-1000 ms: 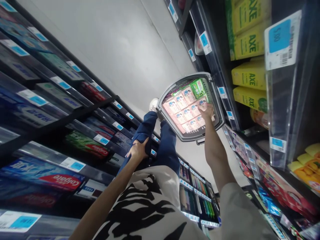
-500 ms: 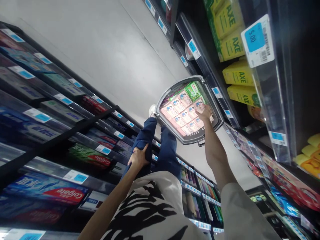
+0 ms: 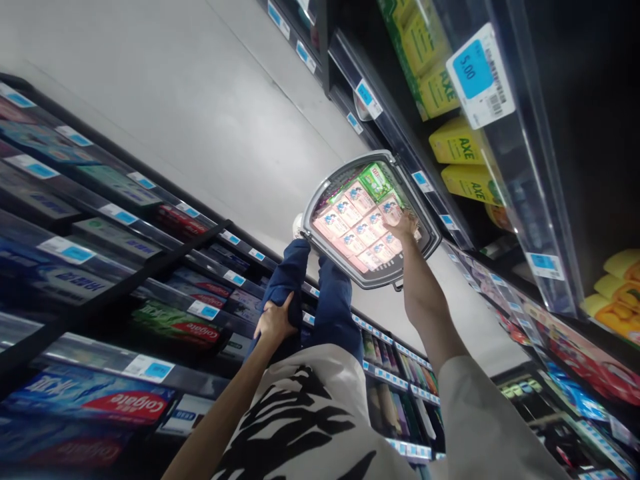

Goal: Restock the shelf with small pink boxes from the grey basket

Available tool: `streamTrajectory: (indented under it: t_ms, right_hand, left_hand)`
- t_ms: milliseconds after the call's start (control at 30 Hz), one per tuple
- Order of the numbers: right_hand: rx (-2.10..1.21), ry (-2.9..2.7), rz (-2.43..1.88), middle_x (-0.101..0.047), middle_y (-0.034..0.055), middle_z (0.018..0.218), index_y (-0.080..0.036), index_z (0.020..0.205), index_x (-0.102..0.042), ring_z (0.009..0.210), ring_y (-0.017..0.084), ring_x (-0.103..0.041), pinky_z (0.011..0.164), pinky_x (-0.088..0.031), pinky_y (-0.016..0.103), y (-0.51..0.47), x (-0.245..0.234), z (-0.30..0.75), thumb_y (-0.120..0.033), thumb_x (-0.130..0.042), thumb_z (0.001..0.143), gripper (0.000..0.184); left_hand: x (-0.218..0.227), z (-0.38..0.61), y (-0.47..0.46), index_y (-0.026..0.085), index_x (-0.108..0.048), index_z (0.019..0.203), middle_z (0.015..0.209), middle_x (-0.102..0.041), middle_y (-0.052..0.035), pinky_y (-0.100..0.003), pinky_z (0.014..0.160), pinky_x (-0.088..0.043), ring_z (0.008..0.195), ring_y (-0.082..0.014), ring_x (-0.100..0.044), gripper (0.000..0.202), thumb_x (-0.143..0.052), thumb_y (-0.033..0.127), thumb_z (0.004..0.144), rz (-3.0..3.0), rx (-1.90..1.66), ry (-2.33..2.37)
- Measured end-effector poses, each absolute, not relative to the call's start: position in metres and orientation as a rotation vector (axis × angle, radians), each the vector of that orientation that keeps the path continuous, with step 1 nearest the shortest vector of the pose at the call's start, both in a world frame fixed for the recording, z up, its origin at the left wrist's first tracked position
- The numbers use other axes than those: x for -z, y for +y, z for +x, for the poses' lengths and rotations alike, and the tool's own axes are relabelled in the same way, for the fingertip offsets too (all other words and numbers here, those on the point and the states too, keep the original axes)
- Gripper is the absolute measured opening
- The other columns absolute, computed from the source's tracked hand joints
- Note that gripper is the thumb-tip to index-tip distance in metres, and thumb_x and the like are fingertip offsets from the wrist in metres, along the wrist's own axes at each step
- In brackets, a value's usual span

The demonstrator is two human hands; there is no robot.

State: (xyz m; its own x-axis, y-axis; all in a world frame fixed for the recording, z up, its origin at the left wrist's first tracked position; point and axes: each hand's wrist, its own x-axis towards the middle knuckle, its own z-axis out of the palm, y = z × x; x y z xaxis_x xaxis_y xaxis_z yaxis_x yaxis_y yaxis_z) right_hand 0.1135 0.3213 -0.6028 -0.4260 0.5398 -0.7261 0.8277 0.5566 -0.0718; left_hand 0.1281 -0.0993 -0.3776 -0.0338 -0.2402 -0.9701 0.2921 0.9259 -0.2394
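Observation:
The picture is tilted, with the floor at the top. A grey shopping basket (image 3: 425, 230) stands on the floor, filled with several pink packs (image 3: 350, 223) and a green pack (image 3: 374, 179). My right hand (image 3: 403, 227) reaches into the basket, its fingers closed on a pink pack by the right wall. My left hand (image 3: 273, 321) grips my blue trouser leg (image 3: 287, 277) at the knee, fingers wrapped round the cloth. A white shoe (image 3: 298, 225) shows beside the basket.
Shelves line both sides of a narrow aisle. Toothpaste boxes (image 3: 127, 405) fill the left shelves, with blue price tags along the rails. Yellow packs (image 3: 457, 141) sit on the right shelves. The grey floor (image 3: 200, 100) runs between them.
The view has swung slightly, so the shelves and basket have shifted in the picture. My right hand stays in the basket on the pink packs. My left hand keeps its grip on the knee.

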Motion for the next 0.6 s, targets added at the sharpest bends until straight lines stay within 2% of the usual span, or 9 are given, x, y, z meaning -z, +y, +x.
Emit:
streamTrajectory:
  t_ms: [167,367,600]
  right_hand:
    - [0.457,2.180,1.101,-0.051,0.0282,0.145,-0.009,0.139,-0.050,0.137,0.046,-0.040,0.115,-0.030,0.066,0.316,0.593,0.114,-0.051,-0.086,0.070,0.088]
    - [0.413,2.332,1.036,-0.061,0.0237,0.132,-0.013,0.124,-0.061,0.133,0.042,-0.045,0.115,-0.033,0.063,0.305,0.581,0.120,-0.056,-0.067,0.088,0.057]
    - [0.597,2.196,1.080,-0.068,0.0201,0.121,-0.012,0.130,-0.056,0.111,0.036,-0.066,0.101,-0.052,0.051,0.289,0.567,0.112,-0.048,-0.065,0.093,0.052]
  left_hand:
    - [0.379,0.132,-0.099,0.042,-0.010,0.165,0.141,-0.048,-0.0273,-0.050,0.073,-0.062,0.110,-0.0414,-0.070,0.112,-0.079,0.046,0.077,0.044,0.415,1.539]
    - [0.383,0.139,-0.100,0.045,-0.009,0.164,0.143,-0.046,-0.0284,-0.056,0.070,-0.062,0.109,-0.0447,-0.069,0.112,-0.078,0.048,0.076,0.017,0.439,1.538]
    - [0.380,0.144,-0.099,0.043,-0.009,0.164,0.145,-0.046,-0.0273,-0.054,0.073,-0.062,0.109,-0.0435,-0.069,0.115,-0.081,0.047,0.074,0.059,0.441,1.556]
